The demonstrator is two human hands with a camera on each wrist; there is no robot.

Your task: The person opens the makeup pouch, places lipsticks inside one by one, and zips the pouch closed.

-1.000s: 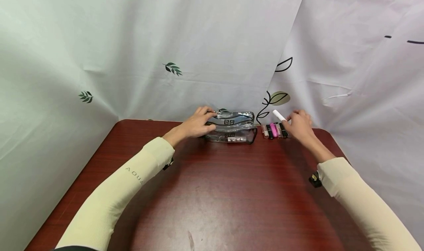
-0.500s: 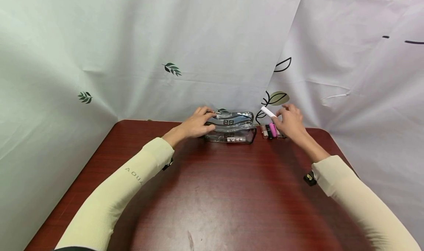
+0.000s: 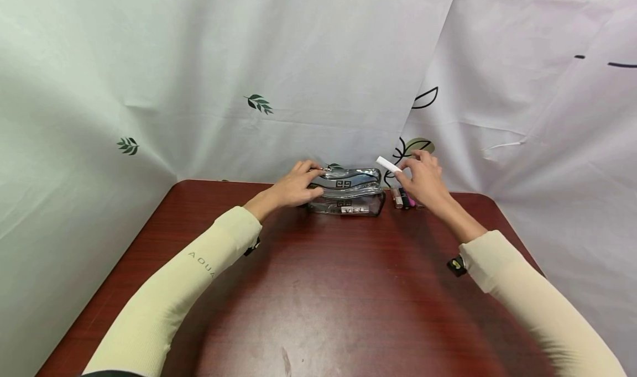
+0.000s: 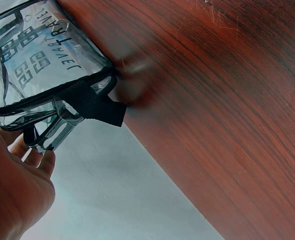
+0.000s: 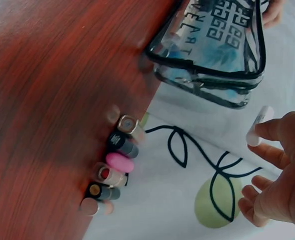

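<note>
A clear cosmetic bag [image 3: 365, 200] with black piping stands at the table's back edge, its top edges parted. My left hand [image 3: 293, 186] holds its left end, thumb in front and fingers on top; the left wrist view shows fingertips at the bag's zip end, beside a black strap [image 4: 95, 105]. Right of the bag, my right hand [image 3: 425, 181] pinches a slim white lip balm tube [image 3: 388, 164] between thumb and forefinger, raised above the table. In the right wrist view the tube [image 5: 260, 125] is apart from the bag [image 5: 217, 50], and the other fingers are loosely bent.
Below my right hand, several lipsticks [image 5: 129, 127] lie in a row at the back edge, with a pink oval item [image 5: 120, 162] among them. White cloth [image 3: 318, 78] with leaf prints hangs behind the dark red wooden table [image 3: 318, 288].
My right hand has moved left and slightly up with the white lip balm tube, from over the lipstick row to near the bag's right end. The left hand stays at the bag.
</note>
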